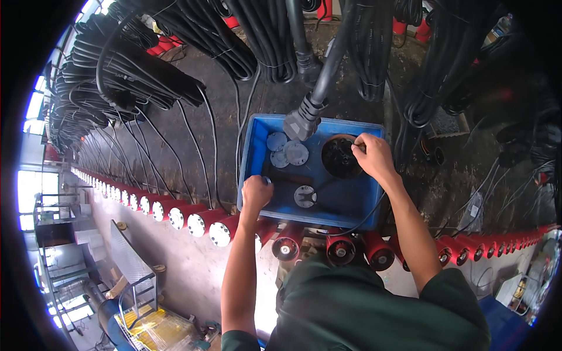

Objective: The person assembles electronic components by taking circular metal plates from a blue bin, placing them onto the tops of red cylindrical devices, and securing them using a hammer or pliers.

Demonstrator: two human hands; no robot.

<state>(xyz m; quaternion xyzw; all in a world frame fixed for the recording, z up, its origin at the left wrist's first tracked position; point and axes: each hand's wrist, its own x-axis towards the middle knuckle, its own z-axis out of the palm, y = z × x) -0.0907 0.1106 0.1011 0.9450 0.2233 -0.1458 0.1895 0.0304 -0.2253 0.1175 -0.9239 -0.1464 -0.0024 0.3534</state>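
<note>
My left hand is closed at the left wall of a blue plastic tray. Whatever its fingers hold, if anything, is hidden. Thumb and fingers of my right hand are pinched together over the right rim of a round bowl with dark contents, too small to tell apart. I cannot make out what is in the pinch. Left of the bowl lie several grey round discs, and another disc with cutouts lies nearer me. A dark, handle-like tool lies between them, partly hard to see.
A thick black cable with a plug hangs over the tray. Bundles of black cable stand behind it. Red cylinders line the front edge of the dark bench, thin cables running to them. A wheeled cart stands lower left.
</note>
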